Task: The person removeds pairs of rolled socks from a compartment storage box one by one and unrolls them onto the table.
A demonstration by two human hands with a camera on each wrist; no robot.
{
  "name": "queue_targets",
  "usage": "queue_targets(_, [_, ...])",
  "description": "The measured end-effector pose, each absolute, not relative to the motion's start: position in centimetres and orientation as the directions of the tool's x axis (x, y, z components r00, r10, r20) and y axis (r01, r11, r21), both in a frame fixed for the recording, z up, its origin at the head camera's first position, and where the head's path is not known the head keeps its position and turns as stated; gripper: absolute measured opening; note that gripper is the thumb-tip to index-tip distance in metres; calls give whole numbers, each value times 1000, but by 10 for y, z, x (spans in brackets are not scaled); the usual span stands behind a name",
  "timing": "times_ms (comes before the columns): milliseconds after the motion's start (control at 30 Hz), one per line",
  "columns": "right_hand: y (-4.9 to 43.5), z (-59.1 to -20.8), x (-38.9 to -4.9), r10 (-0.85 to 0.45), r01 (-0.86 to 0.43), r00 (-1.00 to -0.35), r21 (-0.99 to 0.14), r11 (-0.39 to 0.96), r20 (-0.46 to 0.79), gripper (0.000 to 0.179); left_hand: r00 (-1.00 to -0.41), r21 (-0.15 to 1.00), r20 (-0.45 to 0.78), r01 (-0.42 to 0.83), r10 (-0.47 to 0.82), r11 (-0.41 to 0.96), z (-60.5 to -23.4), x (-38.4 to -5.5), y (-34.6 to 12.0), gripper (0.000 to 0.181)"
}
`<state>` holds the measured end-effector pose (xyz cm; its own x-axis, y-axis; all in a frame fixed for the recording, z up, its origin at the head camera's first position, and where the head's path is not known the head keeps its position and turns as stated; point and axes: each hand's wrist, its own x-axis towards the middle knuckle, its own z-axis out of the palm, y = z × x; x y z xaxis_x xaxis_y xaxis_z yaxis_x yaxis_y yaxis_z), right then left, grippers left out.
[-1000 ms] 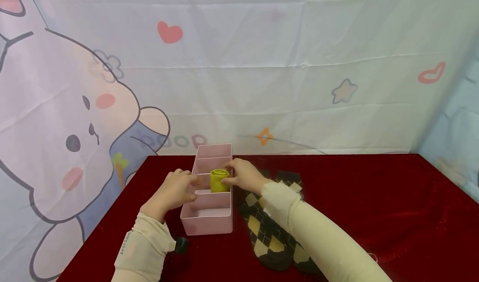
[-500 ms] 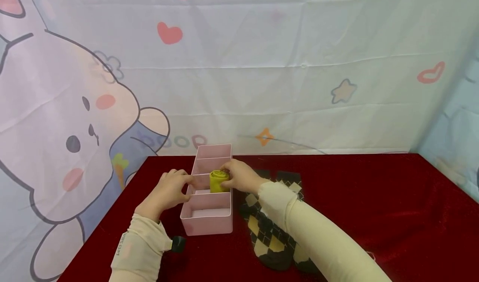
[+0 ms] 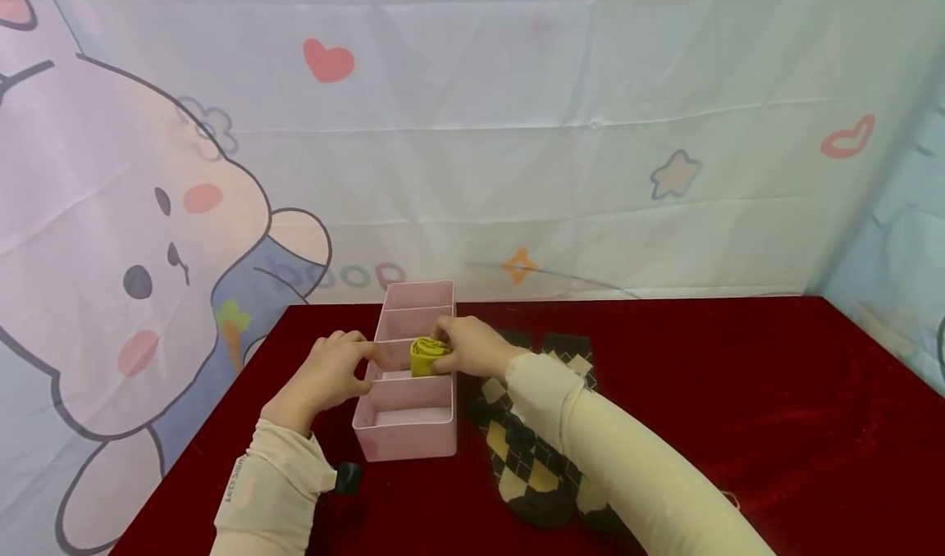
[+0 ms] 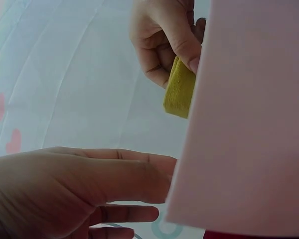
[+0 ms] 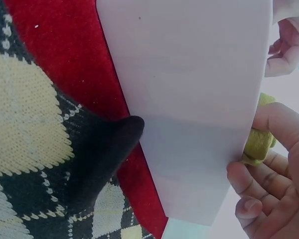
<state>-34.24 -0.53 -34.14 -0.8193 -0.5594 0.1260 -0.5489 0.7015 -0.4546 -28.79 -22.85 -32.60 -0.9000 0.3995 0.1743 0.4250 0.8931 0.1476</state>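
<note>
A rolled-up yellow sock (image 3: 424,365) stands in a middle compartment of the long pink divided box (image 3: 406,444). My right hand (image 3: 474,347) pinches the roll from its right side, reaching over the box's right wall. The right wrist view shows the thumb and fingers around the sock (image 5: 259,145) just past the wall's rim. My left hand (image 3: 328,375) is at the opposite wall, fingertips at the rim, thumb and index finger spread apart. In the left wrist view its fingers (image 4: 124,181) are nearly straight, and the box wall hides part of the sock (image 4: 179,94).
A pair of dark argyle socks (image 3: 541,480) lies flat right of the box, partly under the right forearm. Dark red cloth (image 3: 701,392) covers the table. Behind it hangs a printed backdrop (image 3: 472,170). A small black object (image 3: 348,479) sits at the left wrist.
The yellow sock has sunk slightly lower in the compartment with my right hand holding it. My left hand has shifted slightly left, to the box's left rim. The view has tilted slightly.
</note>
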Motion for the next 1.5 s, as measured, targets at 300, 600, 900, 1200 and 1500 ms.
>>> queue_targets(300, [-5,-335,-337,-553,-550,-823,-423,720,128,30,-893,132,185,436,410,890,-325,-287,-228,25])
queue_targets(600, [-3,-328,-339,-535,-549,-828,-427,718,166,30,-888,147,187,449,421,882,-324,-286,-230,26])
queue_targets(900, [0,-320,-334,-519,-548,-834,-397,736,189,34,-886,152,192,451,421,879,-324,-286,-230,27])
queue_targets(1200, [4,-307,-331,-509,-527,-844,-437,729,170,34,-896,141,183,432,405,891,-321,-285,-225,21])
queue_targets(1500, [9,-295,-327,-513,-542,-835,-463,701,201,32,-875,116,246,453,416,884,-318,-284,-217,21])
